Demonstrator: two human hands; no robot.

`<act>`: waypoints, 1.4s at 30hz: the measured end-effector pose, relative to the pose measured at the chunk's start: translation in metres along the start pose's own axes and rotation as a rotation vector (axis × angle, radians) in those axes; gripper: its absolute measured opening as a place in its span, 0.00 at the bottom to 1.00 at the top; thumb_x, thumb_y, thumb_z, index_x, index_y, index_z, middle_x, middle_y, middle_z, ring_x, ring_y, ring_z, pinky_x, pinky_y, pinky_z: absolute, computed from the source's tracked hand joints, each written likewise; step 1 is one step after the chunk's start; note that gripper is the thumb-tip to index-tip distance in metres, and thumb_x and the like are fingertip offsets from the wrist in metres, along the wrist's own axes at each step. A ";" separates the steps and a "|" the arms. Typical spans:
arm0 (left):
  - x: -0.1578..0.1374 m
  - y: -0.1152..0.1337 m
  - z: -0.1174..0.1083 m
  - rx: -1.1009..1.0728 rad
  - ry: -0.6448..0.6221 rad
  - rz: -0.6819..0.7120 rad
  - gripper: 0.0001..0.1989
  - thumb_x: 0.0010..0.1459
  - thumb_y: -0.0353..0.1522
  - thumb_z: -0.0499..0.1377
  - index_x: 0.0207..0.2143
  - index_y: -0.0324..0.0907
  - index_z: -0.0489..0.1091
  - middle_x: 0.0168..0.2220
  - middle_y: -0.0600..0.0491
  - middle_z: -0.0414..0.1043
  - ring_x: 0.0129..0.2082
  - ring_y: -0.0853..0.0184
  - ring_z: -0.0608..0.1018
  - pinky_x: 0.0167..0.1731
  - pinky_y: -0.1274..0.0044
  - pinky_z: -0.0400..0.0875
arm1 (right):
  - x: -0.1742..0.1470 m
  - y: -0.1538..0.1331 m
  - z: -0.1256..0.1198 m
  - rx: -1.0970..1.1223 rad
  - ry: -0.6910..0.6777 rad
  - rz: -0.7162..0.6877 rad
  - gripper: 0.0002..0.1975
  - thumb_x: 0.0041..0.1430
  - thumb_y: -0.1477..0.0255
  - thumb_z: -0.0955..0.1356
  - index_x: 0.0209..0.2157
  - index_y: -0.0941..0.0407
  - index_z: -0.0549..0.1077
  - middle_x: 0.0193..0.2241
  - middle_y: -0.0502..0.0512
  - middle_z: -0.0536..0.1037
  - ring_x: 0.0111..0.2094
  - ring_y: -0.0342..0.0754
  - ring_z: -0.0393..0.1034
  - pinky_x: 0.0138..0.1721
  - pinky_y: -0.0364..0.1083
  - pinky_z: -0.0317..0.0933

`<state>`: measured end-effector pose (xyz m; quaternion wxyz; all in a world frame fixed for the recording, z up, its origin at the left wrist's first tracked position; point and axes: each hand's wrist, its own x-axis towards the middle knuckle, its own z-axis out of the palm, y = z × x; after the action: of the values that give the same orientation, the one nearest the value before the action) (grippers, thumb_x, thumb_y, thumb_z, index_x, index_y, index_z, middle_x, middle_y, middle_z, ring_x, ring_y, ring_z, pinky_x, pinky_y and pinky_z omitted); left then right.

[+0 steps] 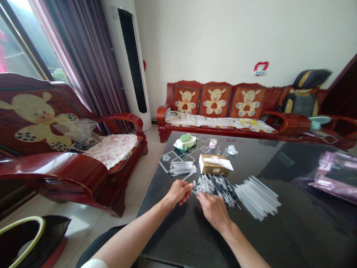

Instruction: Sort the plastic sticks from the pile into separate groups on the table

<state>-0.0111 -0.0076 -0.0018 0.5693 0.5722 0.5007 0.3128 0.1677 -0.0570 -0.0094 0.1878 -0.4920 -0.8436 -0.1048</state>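
Over the near part of the dark table [178, 238], my left hand [179, 191] and my right hand [214, 209] meet with closed fingertips. Between them runs a thin translucent tube [194, 192], pinched at both ends. Just behind my right hand lies a heap of small white and black plastic parts [216, 186]; their exact kind is too small to tell. A fan of longer translucent tubes [258, 197] is spread to the right of it. Beyond my left hand rests a bundle of tubes with dark tips [182, 168], one lying loose beside it.
A tissue box [214, 163] stands behind the heap. Farther back are a wet-wipe pack [185, 142], a small white jar [213, 143] and crumpled tissue [232, 150]. A purple plastic package [338, 175] lies at right. A bin [41, 238] is on the floor at left.
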 end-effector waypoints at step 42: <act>0.001 0.003 -0.012 0.042 -0.061 0.136 0.22 0.56 0.47 0.55 0.25 0.36 0.68 0.18 0.55 0.67 0.13 0.75 0.67 0.12 0.84 0.60 | 0.004 -0.001 -0.007 0.451 -0.087 0.203 0.18 0.67 0.66 0.57 0.26 0.55 0.70 0.19 0.50 0.72 0.21 0.42 0.64 0.26 0.43 0.48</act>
<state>-0.0213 -0.0028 0.0024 0.5494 0.6261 0.4495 0.3227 0.1663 -0.0565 -0.0014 0.2661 -0.5238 -0.7992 0.1268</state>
